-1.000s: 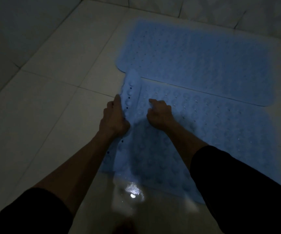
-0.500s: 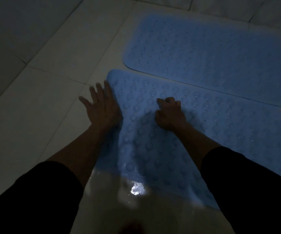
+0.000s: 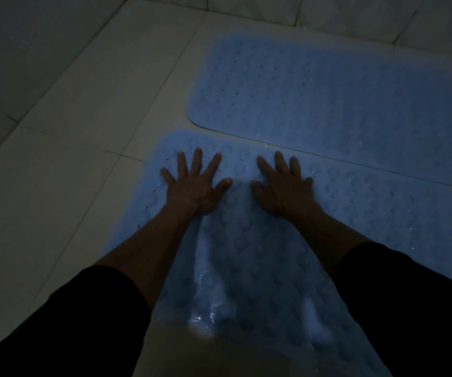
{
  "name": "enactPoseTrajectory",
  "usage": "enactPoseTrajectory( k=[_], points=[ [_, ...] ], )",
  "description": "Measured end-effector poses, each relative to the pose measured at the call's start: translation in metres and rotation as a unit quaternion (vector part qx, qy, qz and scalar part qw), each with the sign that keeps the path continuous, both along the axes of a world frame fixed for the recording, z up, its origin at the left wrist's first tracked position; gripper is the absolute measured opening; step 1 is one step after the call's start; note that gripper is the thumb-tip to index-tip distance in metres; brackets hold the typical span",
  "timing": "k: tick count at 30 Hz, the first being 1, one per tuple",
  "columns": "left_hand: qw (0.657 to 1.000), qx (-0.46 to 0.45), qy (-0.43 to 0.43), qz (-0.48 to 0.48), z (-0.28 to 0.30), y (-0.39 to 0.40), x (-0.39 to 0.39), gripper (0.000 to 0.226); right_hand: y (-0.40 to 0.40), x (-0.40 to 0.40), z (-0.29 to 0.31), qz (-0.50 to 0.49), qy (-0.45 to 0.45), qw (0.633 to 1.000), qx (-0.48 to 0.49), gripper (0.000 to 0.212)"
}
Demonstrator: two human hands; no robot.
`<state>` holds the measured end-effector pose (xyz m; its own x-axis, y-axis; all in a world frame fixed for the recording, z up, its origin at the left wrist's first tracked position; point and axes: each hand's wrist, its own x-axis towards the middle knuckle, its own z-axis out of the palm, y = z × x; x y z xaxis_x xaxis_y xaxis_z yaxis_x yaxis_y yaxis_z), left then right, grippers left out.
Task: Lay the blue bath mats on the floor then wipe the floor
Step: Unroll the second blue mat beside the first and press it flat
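Observation:
Two blue bath mats with bumps and small holes lie side by side on the white tiled floor. The far mat is flat near the back wall. The near mat stretches from the left middle to the lower right, and both hands rest on it. My left hand presses flat on its left end, fingers spread. My right hand lies palm down just to the right, fingers apart. Neither hand grips anything. Dark sleeves cover the forearms' lower parts.
The room is dim. Tiled walls rise at the back and on the left. A wet, shiny patch glints at the near mat's front edge. Bare floor tiles extend to the left of the mats.
The folded-up left end of the near mat has been laid flat. My left hand let go of it and moved onto the mat; my right fist opened into a flat palm.

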<state>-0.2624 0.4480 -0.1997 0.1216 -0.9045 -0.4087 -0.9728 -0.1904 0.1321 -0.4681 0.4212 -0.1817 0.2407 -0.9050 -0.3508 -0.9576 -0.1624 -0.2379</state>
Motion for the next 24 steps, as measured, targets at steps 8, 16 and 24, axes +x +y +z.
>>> enactPoseTrajectory(
  k=[8,16,24],
  points=[
    [1.000,-0.016,0.006,-0.004,-0.004,-0.008,0.000,0.075,-0.005,-0.002,-0.010,-0.011,0.001,1.000,-0.013,0.067],
    [1.000,-0.015,0.011,-0.009,-0.005,-0.009,0.003,0.074,-0.004,-0.001,-0.010,-0.011,-0.012,1.000,-0.007,0.067],
    [0.993,-0.119,-0.015,-0.016,-0.010,0.000,0.020,0.072,-0.012,0.013,-0.016,0.049,-0.011,0.994,-0.098,0.073]
  ],
)
